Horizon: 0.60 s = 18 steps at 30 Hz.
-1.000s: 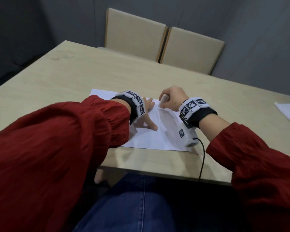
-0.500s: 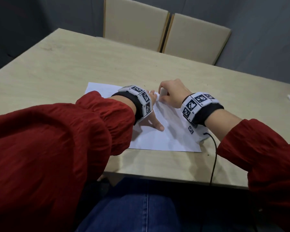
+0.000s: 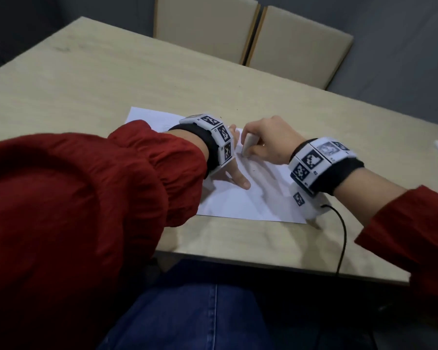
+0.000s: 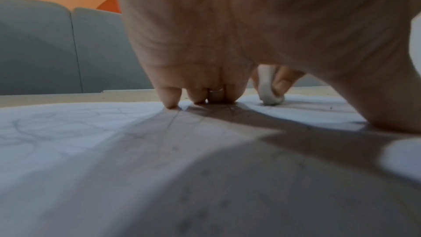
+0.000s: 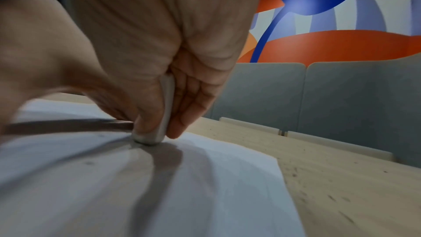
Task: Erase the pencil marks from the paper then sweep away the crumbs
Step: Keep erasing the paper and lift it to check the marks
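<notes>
The paper (image 3: 240,200) lies flat on the worktop (image 3: 99,79), near its front edge. The left hand (image 3: 234,170) rests on the sheet with fingers spread and straight, their tips (image 4: 169,99) pressing down on it and the thumb set apart closer to the body. Faint pencil marks (image 4: 45,123) show on the sheet to the left of that hand. Just to the right of the left fingers, the right hand (image 3: 268,142) pinches an eraser (image 5: 167,104) between thumb and fingers, holding it upright with its lower end touching the paper. The eraser sits near the far edge of the sheet, almost beside the left fingertips. Small dark crumbs (image 3: 253,170) lie scattered on the paper between the two hands, and more specks dot the worktop past the sheet's right edge
</notes>
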Available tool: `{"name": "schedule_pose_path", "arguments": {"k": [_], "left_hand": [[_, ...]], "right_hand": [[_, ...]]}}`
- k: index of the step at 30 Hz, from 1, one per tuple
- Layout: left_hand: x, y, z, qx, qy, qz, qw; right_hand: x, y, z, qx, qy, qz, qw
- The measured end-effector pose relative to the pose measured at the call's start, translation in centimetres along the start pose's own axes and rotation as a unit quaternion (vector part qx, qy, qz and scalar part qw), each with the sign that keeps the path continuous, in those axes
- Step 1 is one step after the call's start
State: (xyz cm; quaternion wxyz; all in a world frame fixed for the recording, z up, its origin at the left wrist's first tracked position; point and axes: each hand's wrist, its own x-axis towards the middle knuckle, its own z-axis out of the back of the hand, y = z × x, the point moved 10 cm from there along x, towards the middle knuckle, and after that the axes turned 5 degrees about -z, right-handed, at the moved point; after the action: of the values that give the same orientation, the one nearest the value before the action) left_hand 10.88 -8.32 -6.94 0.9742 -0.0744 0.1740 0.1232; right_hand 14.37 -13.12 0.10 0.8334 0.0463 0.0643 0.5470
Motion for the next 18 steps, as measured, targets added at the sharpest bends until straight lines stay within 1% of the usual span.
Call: {"name": "schedule_pose_path", "arguments": {"k": [4, 6, 9, 10, 12, 15, 18], "left_hand": [[-0.4, -0.5, 0.5, 0.006, -0.004, 0.0, 1.0], [-0.5, -0.7, 0.6, 0.002, -0.006, -0.002, 1.0], [-0.6, -0.5, 0.6, 0.003, -0.006, -0.007, 1.0], [-0.7, -0.6, 0.7, 0.009, -0.009, -0.008, 1.0], [-0.8, -0.7, 0.9, 0.02, -0.013, -0.01, 1.0], [-0.9, -1.0, 1.3, -0.001, -0.022, -0.014, 1.0], [-0.7, -0.8, 1.1, 0.003, -0.02, -0.008, 1.0]], "right_hand": [[2.0, -0.1, 1.1, -0.022, -0.04, -0.017, 0.999], [1.0, -0.3, 0.7, -0.014, -0.033, -0.02, 0.999], [-1.2, -0.1, -0.4, 0.006, 0.014, -0.001, 1.0], [-1.2, 0.1, -0.3, -0.001, 0.015, 0.004, 1.0], [0.6, 0.0, 0.7, -0.032, -0.013, -0.004, 0.999], [2.7, -0.5, 1.2, -0.048, -0.035, -0.033, 0.998], [0.7, -0.2, 0.6, -0.029, -0.03, -0.001, 0.999]]}}
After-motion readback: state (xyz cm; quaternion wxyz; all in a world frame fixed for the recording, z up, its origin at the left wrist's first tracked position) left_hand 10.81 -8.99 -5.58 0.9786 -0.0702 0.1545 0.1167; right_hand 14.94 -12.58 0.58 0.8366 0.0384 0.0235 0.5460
